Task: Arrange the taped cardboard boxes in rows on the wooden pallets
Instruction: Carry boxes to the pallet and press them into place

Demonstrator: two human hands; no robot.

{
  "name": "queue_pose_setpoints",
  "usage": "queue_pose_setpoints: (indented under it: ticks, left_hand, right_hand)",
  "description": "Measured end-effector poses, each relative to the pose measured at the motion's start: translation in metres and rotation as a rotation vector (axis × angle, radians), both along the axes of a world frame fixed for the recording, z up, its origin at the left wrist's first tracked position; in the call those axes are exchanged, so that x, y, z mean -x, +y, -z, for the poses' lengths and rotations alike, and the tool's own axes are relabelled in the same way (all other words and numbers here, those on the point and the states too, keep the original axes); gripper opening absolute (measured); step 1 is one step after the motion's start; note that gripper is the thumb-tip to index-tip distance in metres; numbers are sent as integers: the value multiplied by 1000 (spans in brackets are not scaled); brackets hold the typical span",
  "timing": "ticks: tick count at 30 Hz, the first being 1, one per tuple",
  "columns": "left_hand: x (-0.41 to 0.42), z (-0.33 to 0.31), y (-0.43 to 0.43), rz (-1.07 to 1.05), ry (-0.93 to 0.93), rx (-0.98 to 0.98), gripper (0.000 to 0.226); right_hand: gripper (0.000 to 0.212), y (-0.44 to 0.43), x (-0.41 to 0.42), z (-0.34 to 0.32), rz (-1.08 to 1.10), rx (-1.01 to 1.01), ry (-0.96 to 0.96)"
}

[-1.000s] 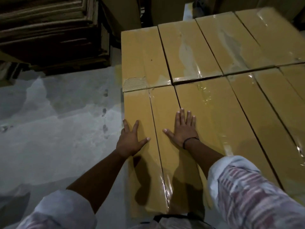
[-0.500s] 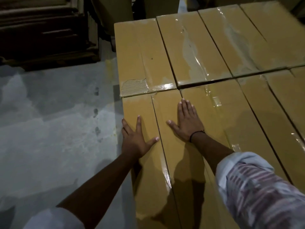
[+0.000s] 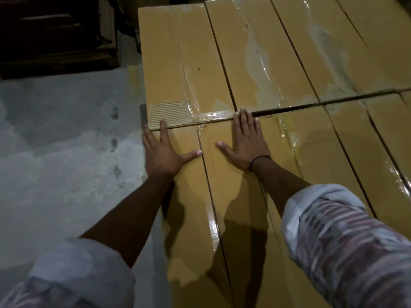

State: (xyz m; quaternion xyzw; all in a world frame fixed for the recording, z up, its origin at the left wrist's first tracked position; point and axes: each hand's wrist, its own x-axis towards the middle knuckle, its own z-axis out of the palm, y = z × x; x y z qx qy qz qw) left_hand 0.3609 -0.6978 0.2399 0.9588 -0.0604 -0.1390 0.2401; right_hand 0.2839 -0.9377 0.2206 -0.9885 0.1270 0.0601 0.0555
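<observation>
Box: your front-left box (image 3: pixel 193 196) lies flat at the stack's left corner, its far end meeting the back row (image 3: pixel 262 52).
Left hand: your left hand (image 3: pixel 161 153) presses flat on the box's left half, fingers spread, one fingertip on the torn patch (image 3: pixel 171 117).
Right hand: your right hand (image 3: pixel 244 143) lies flat on the right half, fingers straight, tips at the row seam.
Slit: a dark slit (image 3: pixel 289 107) opens between the rows, right of that hand.
Floor: stained concrete floor (image 3: pixel 55 152) borders the box's left.
Pile: a dark pile (image 3: pixel 55 34), perhaps pallets, too dim to tell.
</observation>
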Motion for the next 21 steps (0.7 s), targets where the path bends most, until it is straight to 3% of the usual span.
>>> queue_pose_setpoints:
  ticks: [21]
  left_hand:
    - [5, 7, 3, -6, -57, 54, 142]
  right_hand:
    - [96, 1, -9, -2, 97, -36, -131]
